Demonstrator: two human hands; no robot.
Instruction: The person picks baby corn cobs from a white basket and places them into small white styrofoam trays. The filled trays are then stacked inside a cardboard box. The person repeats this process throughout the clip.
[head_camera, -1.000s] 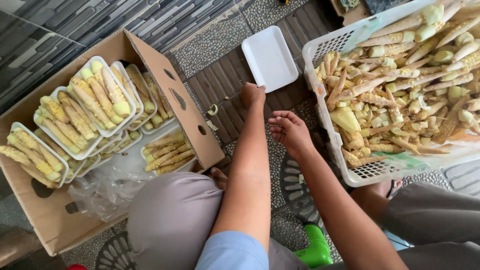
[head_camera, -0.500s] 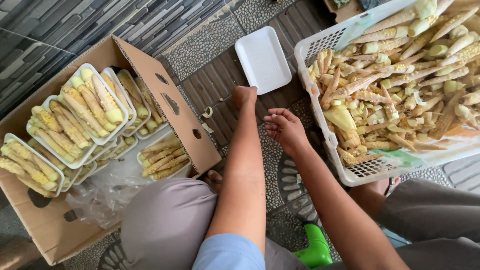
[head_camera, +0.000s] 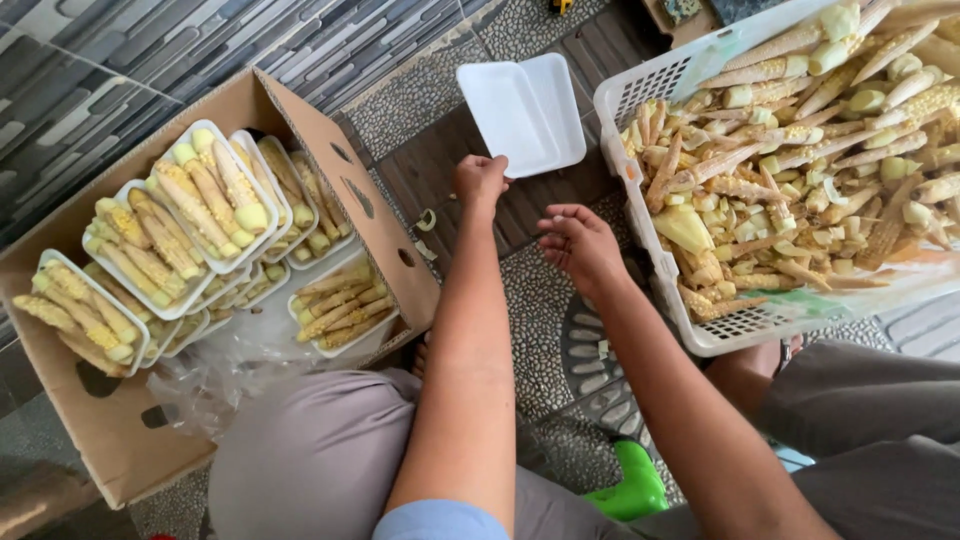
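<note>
My left hand (head_camera: 480, 180) reaches forward with its fingers curled on the near corner of a white foam tray (head_camera: 525, 110), which lies on the floor on top of a second tray. My right hand (head_camera: 580, 245) hovers just behind it, palm down, fingers loosely apart and holding nothing. It is beside the left wall of a white plastic basket (head_camera: 640, 85) heaped with baby corn (head_camera: 800, 170).
A cardboard box (head_camera: 370, 215) on the left holds several foam trays packed with baby corn (head_camera: 200, 200), over a clear plastic bag (head_camera: 220, 370). Grey trousered knees fill the bottom, with a green object (head_camera: 625, 485) between them. Pebbled floor and wood slats lie underneath.
My left hand has reached a little farther forward to the foam tray's corner. My right hand has stayed near the basket. The view has shifted slightly.
</note>
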